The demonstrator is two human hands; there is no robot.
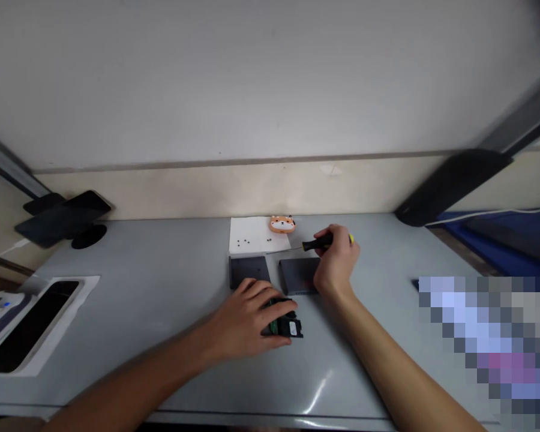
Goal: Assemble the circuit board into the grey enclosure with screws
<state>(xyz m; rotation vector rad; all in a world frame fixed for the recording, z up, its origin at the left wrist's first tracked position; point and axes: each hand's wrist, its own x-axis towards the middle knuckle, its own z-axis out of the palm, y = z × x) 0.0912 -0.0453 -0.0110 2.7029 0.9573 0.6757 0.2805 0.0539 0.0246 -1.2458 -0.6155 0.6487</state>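
Observation:
My right hand (pixel 337 258) is closed round the black-and-yellow handle of a screwdriver (pixel 317 243). Its thin shaft points left, the tip near the front edge of a white sheet of paper (pixel 252 231). Several tiny dark screws (pixel 246 242) lie on that sheet. With fingers curled over it, my left hand (pixel 256 315) grips a black electronic module (pixel 292 328) that shows a bit of green circuit board and a white label; part of it is hidden under the hand. Two dark flat casing pieces, a left panel (pixel 247 270) and a right panel (pixel 297 276), lie just beyond.
An orange animal-faced case (pixel 282 224) sits on the paper's right end. At left are a phone on a stand (pixel 67 216), another phone-like black slab (pixel 33 327) and a white device with blue lights (pixel 0 312). A dark post base (pixel 450 186) stands back right; a pixelated area covers the right.

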